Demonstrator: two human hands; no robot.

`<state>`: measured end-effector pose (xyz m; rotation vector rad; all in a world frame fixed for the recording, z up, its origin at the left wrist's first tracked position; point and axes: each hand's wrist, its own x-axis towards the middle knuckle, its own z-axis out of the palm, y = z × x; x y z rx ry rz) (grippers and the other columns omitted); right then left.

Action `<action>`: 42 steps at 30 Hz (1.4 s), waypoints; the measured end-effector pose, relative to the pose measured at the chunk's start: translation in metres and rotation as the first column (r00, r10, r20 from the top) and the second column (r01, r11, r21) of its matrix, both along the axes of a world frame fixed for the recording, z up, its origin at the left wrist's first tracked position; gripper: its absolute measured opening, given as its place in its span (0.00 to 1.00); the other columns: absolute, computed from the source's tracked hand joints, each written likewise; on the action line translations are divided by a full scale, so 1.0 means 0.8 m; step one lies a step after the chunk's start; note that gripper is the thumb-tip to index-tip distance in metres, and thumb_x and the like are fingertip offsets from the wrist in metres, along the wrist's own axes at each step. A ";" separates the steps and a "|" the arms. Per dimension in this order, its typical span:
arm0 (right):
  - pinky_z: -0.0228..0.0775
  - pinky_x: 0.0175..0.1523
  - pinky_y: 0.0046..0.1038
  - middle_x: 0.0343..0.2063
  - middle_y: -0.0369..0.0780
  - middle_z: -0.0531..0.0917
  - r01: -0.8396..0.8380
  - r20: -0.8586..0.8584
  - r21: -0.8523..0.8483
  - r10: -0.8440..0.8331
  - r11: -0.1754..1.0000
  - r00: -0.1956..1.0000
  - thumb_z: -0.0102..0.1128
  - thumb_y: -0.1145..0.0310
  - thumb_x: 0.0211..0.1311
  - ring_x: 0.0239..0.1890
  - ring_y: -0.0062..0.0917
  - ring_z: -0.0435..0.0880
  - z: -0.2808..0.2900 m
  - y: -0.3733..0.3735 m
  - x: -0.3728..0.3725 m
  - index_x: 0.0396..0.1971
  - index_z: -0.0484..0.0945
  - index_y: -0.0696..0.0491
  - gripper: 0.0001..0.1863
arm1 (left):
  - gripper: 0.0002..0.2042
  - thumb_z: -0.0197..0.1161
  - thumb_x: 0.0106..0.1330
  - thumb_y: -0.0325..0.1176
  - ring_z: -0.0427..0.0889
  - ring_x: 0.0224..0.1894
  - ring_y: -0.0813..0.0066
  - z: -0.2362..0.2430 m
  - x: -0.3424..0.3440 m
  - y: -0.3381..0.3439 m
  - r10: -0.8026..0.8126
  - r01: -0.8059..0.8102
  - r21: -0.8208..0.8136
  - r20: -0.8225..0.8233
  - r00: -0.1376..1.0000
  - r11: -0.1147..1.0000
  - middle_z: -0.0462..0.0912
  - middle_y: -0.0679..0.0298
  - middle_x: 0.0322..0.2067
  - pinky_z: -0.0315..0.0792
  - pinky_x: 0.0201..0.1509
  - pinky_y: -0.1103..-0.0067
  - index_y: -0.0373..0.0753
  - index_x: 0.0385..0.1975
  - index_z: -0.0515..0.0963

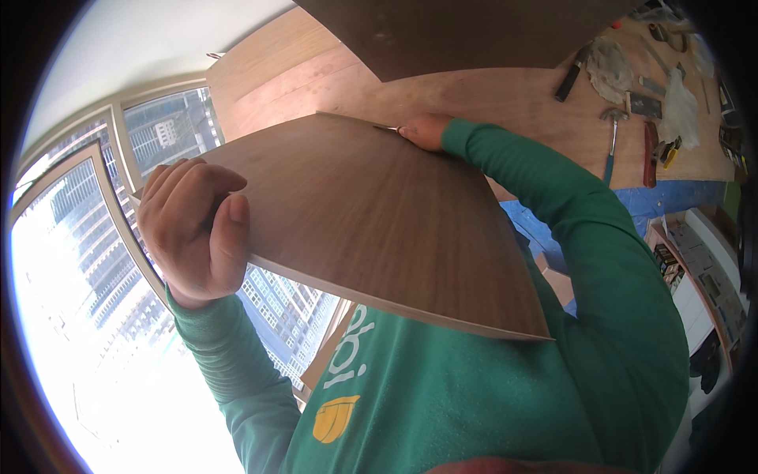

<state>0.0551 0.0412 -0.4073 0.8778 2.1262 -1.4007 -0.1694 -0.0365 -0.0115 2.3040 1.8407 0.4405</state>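
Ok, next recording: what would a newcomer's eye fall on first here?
Probably the large brown wood panel across the middle, its left end gripped by the person's left hand, while the right hand is at its far edge. Next, the glaring window filling the left side, with tall buildings beyond. Then the blue-handled hammer among scattered tools on the wooden surface at upper right.
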 end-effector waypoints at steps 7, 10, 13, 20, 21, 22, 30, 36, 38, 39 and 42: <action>0.70 0.64 0.45 0.54 0.49 0.86 -0.015 -0.009 0.005 0.015 1.000 1.000 0.42 0.46 0.79 0.58 0.47 0.82 0.003 0.002 -0.014 0.54 0.84 0.52 0.29 | 0.13 0.60 0.62 0.40 0.69 0.16 0.72 -0.003 -0.001 0.001 -0.016 0.016 0.010 -0.011 1.000 1.000 0.72 0.64 0.13 0.60 0.26 0.73 0.39 0.20 0.78; 0.70 0.63 0.45 0.53 0.51 0.85 -0.002 -0.016 0.014 0.002 1.000 1.000 0.42 0.46 0.79 0.57 0.48 0.83 -0.003 0.002 -0.016 0.53 0.84 0.54 0.29 | 0.13 0.60 0.61 0.40 0.69 0.16 0.70 -0.001 0.002 0.001 0.008 -0.008 0.003 -0.008 1.000 1.000 0.72 0.64 0.14 0.61 0.27 0.73 0.38 0.21 0.77; 0.70 0.62 0.46 0.52 0.52 0.85 -0.025 0.003 0.014 0.024 1.000 1.000 0.42 0.46 0.79 0.56 0.49 0.83 0.014 0.004 -0.020 0.52 0.84 0.55 0.29 | 0.12 0.60 0.60 0.39 0.70 0.17 0.68 -0.002 0.001 0.002 0.011 -0.011 -0.005 0.002 1.000 1.000 0.71 0.63 0.14 0.61 0.27 0.72 0.38 0.21 0.77; 0.72 0.59 0.48 0.48 0.55 0.86 0.027 0.006 0.004 -0.027 1.000 1.000 0.45 0.48 0.79 0.52 0.51 0.84 -0.038 -0.005 0.024 0.49 0.85 0.56 0.27 | 0.12 0.60 0.59 0.39 0.69 0.16 0.69 -0.001 0.001 0.009 0.012 -0.012 -0.012 0.020 1.000 1.000 0.72 0.63 0.14 0.61 0.27 0.72 0.38 0.21 0.77; 0.72 0.58 0.48 0.47 0.55 0.86 0.004 0.014 0.014 -0.004 1.000 1.000 0.45 0.48 0.79 0.51 0.51 0.84 -0.031 -0.004 0.030 0.48 0.85 0.56 0.27 | 0.12 0.60 0.59 0.39 0.69 0.16 0.69 -0.001 -0.001 0.007 0.019 -0.019 -0.010 0.018 1.000 1.000 0.72 0.63 0.14 0.61 0.27 0.72 0.38 0.21 0.77; 0.72 0.58 0.48 0.47 0.55 0.86 -0.018 0.020 0.023 0.018 1.000 1.000 0.45 0.48 0.79 0.51 0.51 0.85 -0.014 -0.004 0.037 0.48 0.85 0.56 0.28 | 0.12 0.60 0.59 0.39 0.69 0.16 0.69 -0.002 -0.001 0.005 0.025 -0.024 -0.010 0.016 1.000 1.000 0.72 0.63 0.14 0.61 0.27 0.72 0.38 0.21 0.77; 0.73 0.60 0.48 0.48 0.55 0.87 -0.073 0.141 -0.061 0.081 0.995 0.987 0.44 0.48 0.79 0.52 0.51 0.86 0.067 0.016 0.086 0.50 0.85 0.58 0.29 | 0.13 0.59 0.61 0.40 0.68 0.15 0.69 -0.005 0.000 0.006 0.012 -0.012 0.011 0.006 1.000 1.000 0.71 0.63 0.13 0.60 0.26 0.72 0.38 0.19 0.76; 0.75 0.55 0.48 0.42 0.53 0.88 -0.043 0.117 -0.007 0.043 0.999 0.992 0.44 0.48 0.79 0.47 0.51 0.86 0.046 0.005 0.154 0.44 0.86 0.57 0.28 | 0.15 0.58 0.63 0.40 0.68 0.15 0.68 -0.003 0.004 0.011 0.025 -0.025 -0.005 0.013 1.000 1.000 0.71 0.62 0.14 0.60 0.26 0.72 0.37 0.19 0.76; 0.75 0.55 0.48 0.41 0.53 0.88 -0.046 0.139 -0.015 0.047 0.999 0.989 0.44 0.48 0.79 0.47 0.52 0.86 0.046 0.003 0.175 0.43 0.85 0.57 0.28 | 0.15 0.58 0.64 0.40 0.69 0.16 0.68 -0.003 0.005 0.013 0.021 -0.021 -0.007 0.016 1.000 1.000 0.72 0.61 0.14 0.60 0.27 0.72 0.37 0.19 0.76; 0.75 0.55 0.48 0.42 0.53 0.88 -0.045 0.162 -0.017 0.047 0.999 0.986 0.43 0.48 0.79 0.47 0.52 0.86 0.051 0.003 0.182 0.44 0.85 0.56 0.28 | 0.15 0.58 0.64 0.40 0.69 0.16 0.68 -0.004 0.005 0.012 0.021 -0.021 -0.005 0.019 1.000 1.000 0.72 0.61 0.14 0.60 0.27 0.72 0.36 0.19 0.76; 0.75 0.55 0.49 0.43 0.54 0.87 -0.049 0.208 -0.014 0.051 0.999 0.977 0.43 0.48 0.79 0.48 0.52 0.85 0.065 0.004 0.204 0.44 0.85 0.56 0.28 | 0.15 0.58 0.65 0.39 0.70 0.16 0.67 -0.005 0.006 0.013 0.017 -0.017 0.008 0.024 1.000 1.000 0.72 0.60 0.14 0.61 0.27 0.72 0.36 0.20 0.76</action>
